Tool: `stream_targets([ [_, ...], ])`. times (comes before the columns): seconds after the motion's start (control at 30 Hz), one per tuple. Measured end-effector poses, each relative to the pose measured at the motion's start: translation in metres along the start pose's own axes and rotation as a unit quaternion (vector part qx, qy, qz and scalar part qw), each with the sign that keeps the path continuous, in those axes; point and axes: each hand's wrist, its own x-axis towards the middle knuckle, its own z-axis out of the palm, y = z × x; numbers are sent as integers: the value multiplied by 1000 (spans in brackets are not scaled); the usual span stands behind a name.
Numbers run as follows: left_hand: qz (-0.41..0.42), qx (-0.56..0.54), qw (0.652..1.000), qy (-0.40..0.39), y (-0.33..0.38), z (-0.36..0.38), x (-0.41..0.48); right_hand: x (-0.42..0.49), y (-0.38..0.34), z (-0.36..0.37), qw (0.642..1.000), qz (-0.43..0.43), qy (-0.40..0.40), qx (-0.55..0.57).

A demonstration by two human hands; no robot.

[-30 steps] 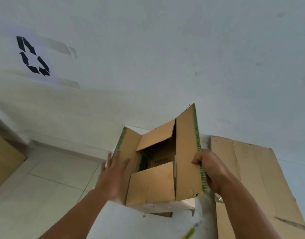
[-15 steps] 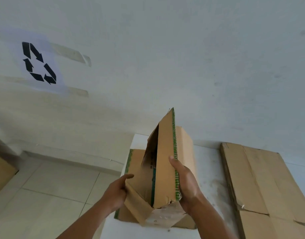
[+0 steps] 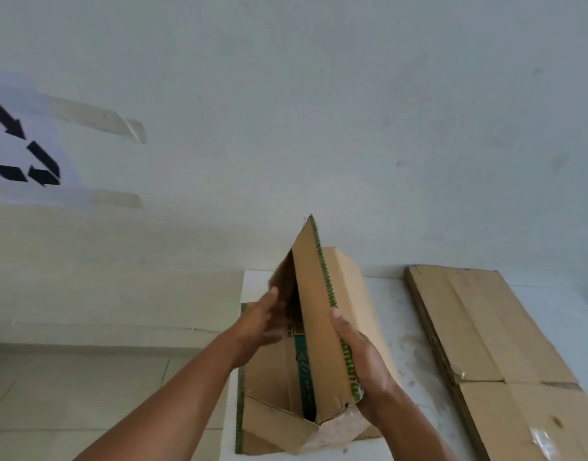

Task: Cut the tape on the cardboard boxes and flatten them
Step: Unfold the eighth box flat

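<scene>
A brown cardboard box [image 3: 314,314] with green-striped edges stands on a white table [image 3: 399,321], squeezed nearly flat with one panel raised to a peak. My right hand [image 3: 360,357] grips the raised panel's green edge, thumb on the inner face. Fingers spread, my left hand [image 3: 257,322] presses against the box's left inner flap. A lower flap of the box lies flat on the table at the left. No cutting tool is in view.
A stack of flattened cardboard [image 3: 492,354] with bits of clear tape lies on the table to the right. A white wall rises behind. At far left on the wall hangs a taped sheet with a recycling symbol [image 3: 16,148]. Pale floor tiles lie at lower left.
The box was open and square, with one hand on each outer side. It has been squeezed narrow, and my left hand has moved from the outer side to the inner flap.
</scene>
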Motion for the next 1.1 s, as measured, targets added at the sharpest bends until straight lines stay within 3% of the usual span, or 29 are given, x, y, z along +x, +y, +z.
stream_targets([
  [0.1, 32, -69, 993, 93, 12, -6, 26, -3, -2, -2, 999, -9, -17, -40],
  [0.17, 44, -78, 989, 113, 15, -14, 35, -7, 0, 0, 995, -15, -39, -89],
  [0.47, 82, -183, 978, 56, 28, -26, 34, -12, 19, 14, 969, -47, -46, -239],
  [0.53, 73, -203, 976, 30, 34, -29, 32, -11, 25, 18, 943, -58, -18, -327],
  [0.6, 61, -193, 979, 26, 38, -31, 29, -11, 29, 22, 876, -84, -23, -475],
  [0.63, 63, -148, 986, 48, 40, -30, 29, -10, 31, 23, 838, -100, -31, -536],
  [0.7, 95, 64, 982, 152, 43, -23, 27, -10, 34, 24, 810, -119, -33, -573],
  [0.77, 183, 305, 893, 276, 42, -5, 16, -8, 36, 22, 822, -120, -32, -556],
  [0.8, 244, 354, 860, 275, 40, 8, 11, -8, 36, 20, 832, -121, -38, -540],
  [0.83, 286, 369, 855, 224, 37, 21, 7, -6, 35, 18, 845, -126, -43, -518],
  [0.87, 292, 348, 879, 147, 32, 36, 4, -5, 33, 14, 864, -131, -43, -485],
  [0.93, 220, 293, 930, -1, 24, 64, -3, -4, 23, 6, 910, -125, -22, -394],
  [0.97, 190, 294, 936, -23, 21, 74, -5, -5, 18, 0, 934, -116, 0, -337],
  [1.03, 175, 315, 933, 14, 17, 86, -7, -2, 10, -21, 962, -97, 72, -246],
  [1.1, 167, 322, 931, 40, 17, 90, -10, 9, 12, -54, 954, -91, 189, -214],
])
